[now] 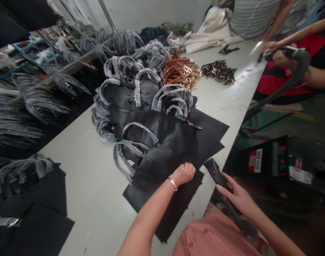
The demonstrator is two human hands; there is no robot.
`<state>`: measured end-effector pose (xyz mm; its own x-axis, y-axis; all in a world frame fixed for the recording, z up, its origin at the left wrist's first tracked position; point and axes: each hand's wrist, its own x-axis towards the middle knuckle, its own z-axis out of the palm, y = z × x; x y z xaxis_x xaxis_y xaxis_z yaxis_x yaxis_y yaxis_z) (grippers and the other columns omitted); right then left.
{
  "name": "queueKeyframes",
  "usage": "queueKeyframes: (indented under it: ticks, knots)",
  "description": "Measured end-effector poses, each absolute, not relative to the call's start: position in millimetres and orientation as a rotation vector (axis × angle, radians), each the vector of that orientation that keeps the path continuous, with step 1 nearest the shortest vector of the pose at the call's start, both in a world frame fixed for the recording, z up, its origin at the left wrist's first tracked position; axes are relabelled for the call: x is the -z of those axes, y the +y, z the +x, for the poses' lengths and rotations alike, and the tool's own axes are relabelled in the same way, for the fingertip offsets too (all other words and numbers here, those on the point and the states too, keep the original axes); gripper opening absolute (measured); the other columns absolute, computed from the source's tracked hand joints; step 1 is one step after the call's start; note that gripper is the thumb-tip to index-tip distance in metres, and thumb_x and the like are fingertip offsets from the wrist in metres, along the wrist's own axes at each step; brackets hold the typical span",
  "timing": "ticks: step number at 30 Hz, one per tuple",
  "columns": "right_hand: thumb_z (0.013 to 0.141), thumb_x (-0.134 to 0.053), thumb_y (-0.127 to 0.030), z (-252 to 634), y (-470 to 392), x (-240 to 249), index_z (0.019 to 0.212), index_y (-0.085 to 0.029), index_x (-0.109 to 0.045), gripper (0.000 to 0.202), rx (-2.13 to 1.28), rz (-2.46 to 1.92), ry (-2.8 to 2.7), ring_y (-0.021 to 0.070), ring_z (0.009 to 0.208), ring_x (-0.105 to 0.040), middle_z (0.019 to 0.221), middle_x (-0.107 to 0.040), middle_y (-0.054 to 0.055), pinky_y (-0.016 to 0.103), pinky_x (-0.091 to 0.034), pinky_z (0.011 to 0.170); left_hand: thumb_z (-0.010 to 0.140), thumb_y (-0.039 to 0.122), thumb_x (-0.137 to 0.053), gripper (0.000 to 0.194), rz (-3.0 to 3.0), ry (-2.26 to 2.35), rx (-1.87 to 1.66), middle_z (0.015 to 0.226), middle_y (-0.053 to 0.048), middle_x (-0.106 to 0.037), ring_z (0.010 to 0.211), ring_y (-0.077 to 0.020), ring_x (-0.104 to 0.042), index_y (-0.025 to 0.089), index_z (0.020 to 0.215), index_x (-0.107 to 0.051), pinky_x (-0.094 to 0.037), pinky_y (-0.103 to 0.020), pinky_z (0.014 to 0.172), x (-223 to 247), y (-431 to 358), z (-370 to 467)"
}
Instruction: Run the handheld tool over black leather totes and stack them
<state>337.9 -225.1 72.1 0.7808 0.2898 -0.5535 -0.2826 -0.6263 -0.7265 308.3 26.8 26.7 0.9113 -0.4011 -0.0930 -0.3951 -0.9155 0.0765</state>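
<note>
The left hand [183, 173] was curled into a fist on the nearest black panel [154, 179], knuckles up; whether it pinched the material could not be told. That panel lay on top of the near end of a spread of black bag pieces, over the tabletop [90, 181]. Just to its right, the right hand [235, 193] was partly closed, thumb apart from the fingers, around a black nozzle [215, 172] whose mouth hung near the panel's right side. The likeliest trouble, I judged, was slippage: the panels overlapped unevenly, so a sideways push from the fist could have fanned them out. A tug on the hose [233, 213] below the nozzle might have swung its mouth into the panel. Beyond the panel, loops of wrapped handles [137, 92] crowded together and could have snagged one another if a piece were dragged. As for room, only a narrow strip separated the panel from the tabletop's right edge, with a black machine [279, 170] past it. Left of the panel, a broad bare stretch gave the freest space. Farthest beyond the panel, brown straps [175, 71] and black straps [221, 71] narrowed the way.
</note>
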Motion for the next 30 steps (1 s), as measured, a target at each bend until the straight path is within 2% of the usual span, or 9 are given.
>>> queueKeyframes:
  ticks: [3,6,11,14,17,20,23,27,30]
  knots:
    - [0.076,-0.058,-0.059,339,-223,-75,0.143,-0.015,-0.039,0.082,-0.826,-2.070,-0.003,0.0232,0.072,-0.068,0.106,-0.070,0.012,0.031,-0.054,0.064,0.095,0.010,-0.033,0.021,2.985,-0.404,0.141,0.085,-0.007,-0.055,0.081,-0.0203,-0.054,0.014,0.095,-0.054,-0.043,-0.030,0.066,-24,28,314]
    - [0.076,-0.057,-0.061,340,-222,-79,0.144,-0.016,-0.036,0.084,-0.858,-2.076,-0.007,0.0218,0.068,-0.067,0.108,-0.069,0.012,0.031,-0.054,0.064,0.094,0.009,-0.037,0.019,2.942,-0.087,0.107,0.086,-0.006,-0.058,0.080,-0.0186,-0.057,0.015,0.098,-0.054,-0.045,-0.028,0.069,-21,26,320]
    - [0.075,-0.057,-0.061,344,-223,-84,0.143,-0.017,-0.039,0.083,-0.863,-2.132,-0.012,0.0213,0.064,-0.067,0.104,-0.070,0.011,0.032,-0.053,0.065,0.099,0.009,-0.030,0.026,2.806,0.204,0.051,0.092,-0.001,-0.061,0.080,-0.0115,-0.059,0.018,0.108,-0.053,-0.046,-0.022,0.071,-26,24,314]
    - [0.075,-0.057,-0.061,346,-223,-82,0.143,-0.016,-0.038,0.084,-0.883,-2.122,0.004,0.0223,0.068,-0.068,0.108,-0.069,0.013,0.033,-0.054,0.067,0.099,0.018,-0.041,0.018,2.759,0.051,0.039,0.104,0.000,-0.060,0.092,-0.0115,-0.056,0.024,0.105,-0.057,-0.046,-0.020,0.078,-35,26,305]
    - [0.076,-0.055,-0.060,348,-222,-81,0.144,-0.016,-0.037,0.083,-0.904,-2.121,-0.018,0.0231,0.069,-0.068,0.107,-0.070,0.012,0.033,-0.054,0.068,0.095,0.018,-0.049,0.011,2.873,-0.403,0.097,0.102,-0.005,-0.059,0.094,-0.0185,-0.054,0.019,0.097,-0.060,-0.048,-0.026,0.070,-41,26,301]
    - [0.077,-0.054,-0.059,348,-219,-84,0.143,-0.015,-0.037,0.081,-0.904,-2.145,-0.047,0.0238,0.071,-0.068,0.105,-0.070,0.012,0.033,-0.053,0.070,0.094,0.014,-0.044,0.017,2.936,-0.763,0.134,0.092,-0.008,-0.056,0.086,-0.0217,-0.052,0.014,0.087,-0.059,-0.047,-0.029,0.063,-41,24,301]
    - [0.079,-0.053,-0.059,346,-219,-86,0.144,-0.015,-0.036,0.080,-0.918,-2.147,-0.068,0.0218,0.067,-0.068,0.106,-0.070,0.012,0.032,-0.053,0.070,0.095,0.015,-0.037,0.023,2.938,-0.924,0.099,0.093,-0.010,-0.055,0.087,-0.0233,-0.052,0.012,0.089,-0.059,-0.047,-0.032,0.062,-37,19,303]
    - [0.079,-0.052,-0.059,343,-222,-84,0.144,-0.016,-0.036,0.079,-0.926,-2.138,-0.073,0.0210,0.066,-0.068,0.106,-0.070,0.011,0.032,-0.053,0.069,0.096,0.016,-0.033,0.026,2.949,-0.955,0.102,0.099,-0.014,-0.055,0.092,-0.0257,-0.052,0.009,0.100,-0.058,-0.047,-0.033,0.061,-32,12,306]
    - [0.078,-0.054,-0.059,343,-224,-84,0.142,-0.017,-0.038,0.079,-0.916,-2.142,-0.073,0.0236,0.074,-0.069,0.109,-0.069,0.011,0.032,-0.054,0.070,0.096,0.017,-0.036,0.022,2.936,-0.770,0.106,0.092,-0.010,-0.055,0.085,-0.0223,-0.053,0.012,0.096,-0.058,-0.046,-0.030,0.059,-28,10,310]
